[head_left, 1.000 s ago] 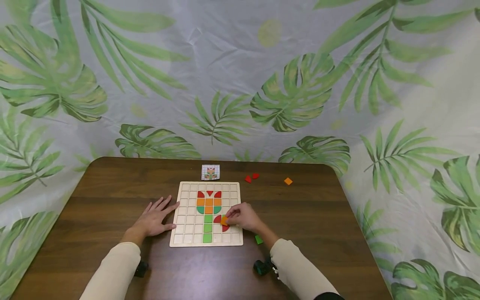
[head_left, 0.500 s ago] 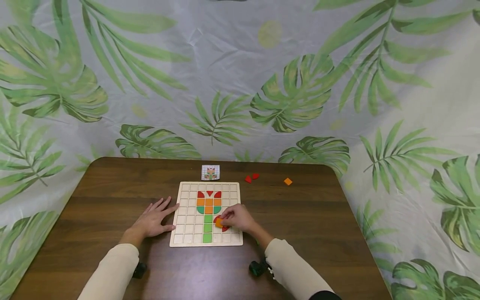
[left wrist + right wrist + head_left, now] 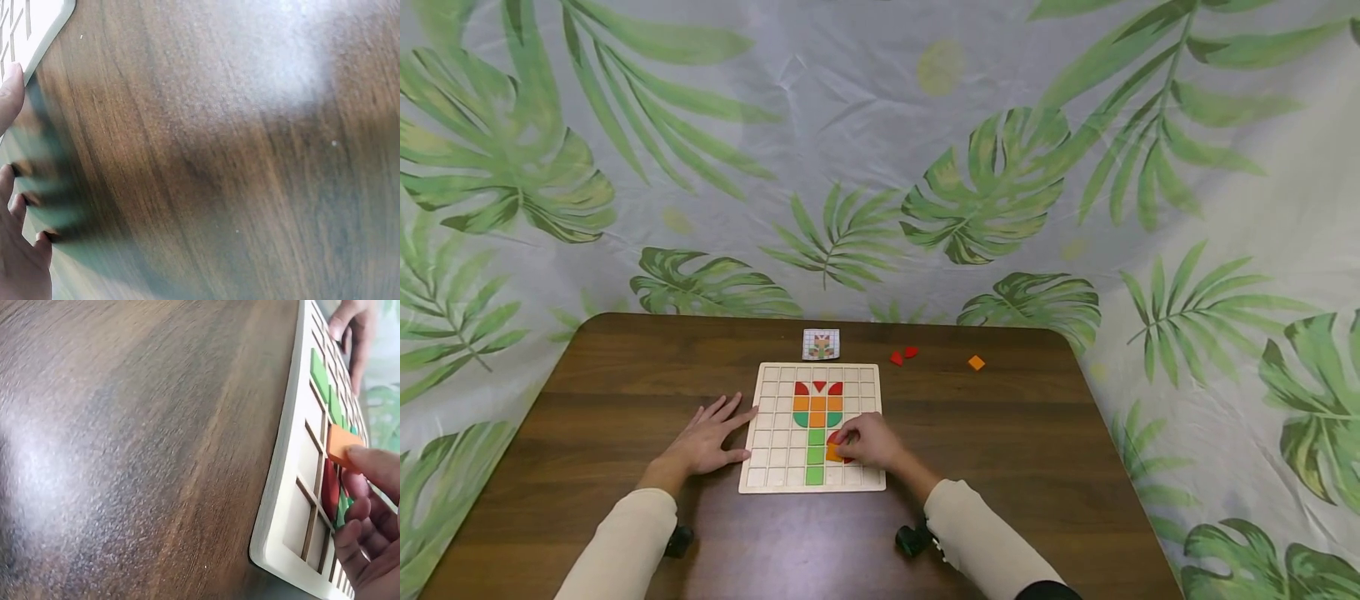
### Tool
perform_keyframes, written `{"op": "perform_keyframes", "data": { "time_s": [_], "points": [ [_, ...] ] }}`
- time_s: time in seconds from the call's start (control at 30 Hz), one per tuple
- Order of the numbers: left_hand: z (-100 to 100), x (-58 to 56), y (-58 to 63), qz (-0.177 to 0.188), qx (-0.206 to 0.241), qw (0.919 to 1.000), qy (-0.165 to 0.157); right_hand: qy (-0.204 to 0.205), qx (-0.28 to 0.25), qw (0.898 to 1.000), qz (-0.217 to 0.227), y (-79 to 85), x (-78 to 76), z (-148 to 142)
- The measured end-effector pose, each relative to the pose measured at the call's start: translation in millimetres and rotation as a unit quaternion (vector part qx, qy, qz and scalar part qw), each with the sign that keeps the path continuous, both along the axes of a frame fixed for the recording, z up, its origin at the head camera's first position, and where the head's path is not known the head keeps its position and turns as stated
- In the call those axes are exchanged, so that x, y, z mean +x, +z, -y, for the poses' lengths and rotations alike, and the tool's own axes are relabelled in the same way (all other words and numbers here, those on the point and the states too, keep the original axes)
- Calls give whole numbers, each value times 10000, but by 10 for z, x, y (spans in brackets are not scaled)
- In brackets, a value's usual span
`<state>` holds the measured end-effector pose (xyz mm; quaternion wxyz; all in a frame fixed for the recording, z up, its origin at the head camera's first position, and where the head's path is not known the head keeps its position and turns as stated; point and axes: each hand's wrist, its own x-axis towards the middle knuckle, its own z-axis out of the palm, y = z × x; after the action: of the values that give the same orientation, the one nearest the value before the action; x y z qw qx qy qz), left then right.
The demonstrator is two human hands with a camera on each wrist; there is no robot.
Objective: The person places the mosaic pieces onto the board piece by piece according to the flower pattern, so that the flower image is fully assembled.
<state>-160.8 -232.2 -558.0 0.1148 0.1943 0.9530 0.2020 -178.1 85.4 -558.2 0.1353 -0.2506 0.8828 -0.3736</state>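
Observation:
A pale wooden grid board (image 3: 775, 477) lies on the table, bearing a tulip pattern of red, orange and green tiles. My right hand (image 3: 874, 442) is over its lower right part and pinches an orange square tile (image 3: 340, 445) between thumb and finger. That tile is at the cell right of the green stem (image 3: 816, 456), tilted slightly in the right wrist view. Red curved tile (image 3: 330, 490) and some green lie beside it, partly hidden by the fingers. My left hand (image 3: 703, 442) rests on the table with spread fingers, thumb and forefinger touching the board's left edge.
Behind the board lies a small pattern card (image 3: 821, 344). Two red tiles (image 3: 897, 358) and an orange square tile (image 3: 976, 362) lie loose at the back right of the brown table (image 3: 1000, 450). A leaf-print cloth (image 3: 865, 167) hangs behind the table.
My right hand has moved left and slightly down with the orange tile, to the cell beside the green stem. A green tile near the right wrist is now covered. My left hand stays put.

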Motion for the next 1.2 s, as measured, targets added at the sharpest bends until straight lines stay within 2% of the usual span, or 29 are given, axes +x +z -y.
{"op": "perform_keyframes", "data": {
  "time_s": [0.2,0.37,0.57,0.73,0.87,1.2],
  "points": [
    [1,5,-17,24,17,10000,-4,274,443,9980,-347,3,17,15],
    [-11,12,6,-104,70,9999,-23,592,734,9919,-846,-1,16,23],
    [-9,23,7,-171,63,9998,-27,744,1014,9851,-1169,-3,16,30],
    [-2,12,-25,-227,93,9997,-33,739,1078,9832,-1273,-12,20,27],
    [2,7,-39,-135,112,9998,-13,744,1105,9824,-1310,-26,18,25],
    [7,18,-18,-175,179,9997,-1,770,1300,9788,-1387,-25,6,13]
  ]
}}
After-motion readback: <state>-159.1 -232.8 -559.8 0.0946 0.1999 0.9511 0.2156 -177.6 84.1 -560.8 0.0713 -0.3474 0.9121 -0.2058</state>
